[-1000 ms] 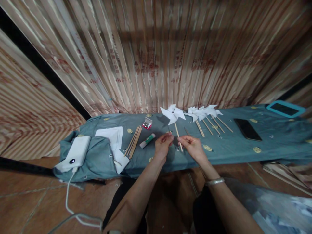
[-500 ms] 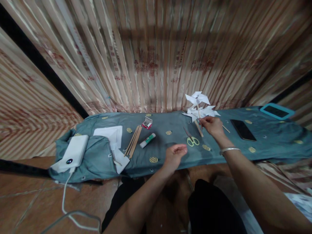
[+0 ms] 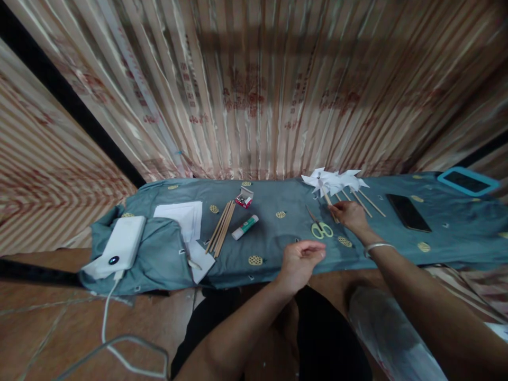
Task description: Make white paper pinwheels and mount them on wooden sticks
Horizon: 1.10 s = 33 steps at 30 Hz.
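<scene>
My right hand (image 3: 351,214) rests on the blue-grey cloth (image 3: 278,233), its fingers closed on the wooden stick of a white paper pinwheel (image 3: 319,180). That pinwheel lies down at the left end of a row of several white pinwheels (image 3: 345,181) on sticks. My left hand (image 3: 301,258) hovers at the cloth's near edge with fingers loosely curled and nothing in them. Yellow-handled scissors (image 3: 321,229) lie between my two hands.
On the cloth to the left lie a glue stick (image 3: 245,227), a bundle of wooden sticks (image 3: 221,227), a small red box (image 3: 244,197), white paper sheets (image 3: 180,216) and a white power bank (image 3: 119,246) with cable. A black phone (image 3: 408,211) and a teal-cased tablet (image 3: 468,181) lie right.
My right hand carried the pinwheel from in front of me to the right, lifted it, then laid it down by the row. My left hand let go and drew back to the near edge.
</scene>
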### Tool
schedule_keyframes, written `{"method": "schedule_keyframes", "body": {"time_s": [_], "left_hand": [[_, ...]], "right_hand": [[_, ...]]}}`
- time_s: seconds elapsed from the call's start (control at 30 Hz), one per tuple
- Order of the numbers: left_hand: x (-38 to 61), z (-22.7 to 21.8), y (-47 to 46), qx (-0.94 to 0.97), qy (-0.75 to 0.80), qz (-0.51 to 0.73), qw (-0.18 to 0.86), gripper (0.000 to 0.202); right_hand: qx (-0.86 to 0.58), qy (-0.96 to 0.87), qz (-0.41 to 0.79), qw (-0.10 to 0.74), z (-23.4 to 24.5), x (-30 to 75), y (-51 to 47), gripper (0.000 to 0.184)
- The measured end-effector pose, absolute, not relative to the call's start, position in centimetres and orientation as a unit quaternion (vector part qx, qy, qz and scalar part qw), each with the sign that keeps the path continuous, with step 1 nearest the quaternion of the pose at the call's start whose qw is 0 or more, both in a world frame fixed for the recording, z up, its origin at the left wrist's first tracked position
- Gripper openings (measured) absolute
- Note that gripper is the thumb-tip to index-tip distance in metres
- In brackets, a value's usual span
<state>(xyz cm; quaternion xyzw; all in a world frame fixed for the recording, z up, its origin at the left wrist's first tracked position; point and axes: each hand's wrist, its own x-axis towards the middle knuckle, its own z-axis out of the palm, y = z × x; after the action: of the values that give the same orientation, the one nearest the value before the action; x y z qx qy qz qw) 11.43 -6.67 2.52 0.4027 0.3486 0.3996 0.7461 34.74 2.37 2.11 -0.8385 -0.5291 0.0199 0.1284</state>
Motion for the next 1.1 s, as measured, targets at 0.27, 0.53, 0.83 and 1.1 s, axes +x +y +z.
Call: {"method": "schedule_keyframes", "body": {"time_s": [0.27, 0.53, 0.83, 1.1], "left_hand": [[12.1, 2.2, -6.8, 0.386, 0.334, 0.399, 0.761, 0.015], [12.5, 2.1, -7.1, 0.374, 0.321, 0.401, 0.772, 0.025], [12.0, 2.5, -7.1, 0.397, 0.344, 0.391, 0.756, 0.010], [9.4, 3.2, -7.3, 0.455, 0.363, 0.397, 0.709, 0.014]], "right_hand": [[-0.847, -0.527, 0.012, 0.068, 1.0, 34.6, 3.7, 0.034], [-0.857, -0.514, 0.016, 0.036, 0.5, 34.5, 4.0, 0.034], [-0.862, -0.506, 0.025, 0.019, 1.5, 33.9, 4.1, 0.034], [-0.841, -0.534, 0.008, 0.084, 3.5, 32.4, 1.6, 0.040]]}}
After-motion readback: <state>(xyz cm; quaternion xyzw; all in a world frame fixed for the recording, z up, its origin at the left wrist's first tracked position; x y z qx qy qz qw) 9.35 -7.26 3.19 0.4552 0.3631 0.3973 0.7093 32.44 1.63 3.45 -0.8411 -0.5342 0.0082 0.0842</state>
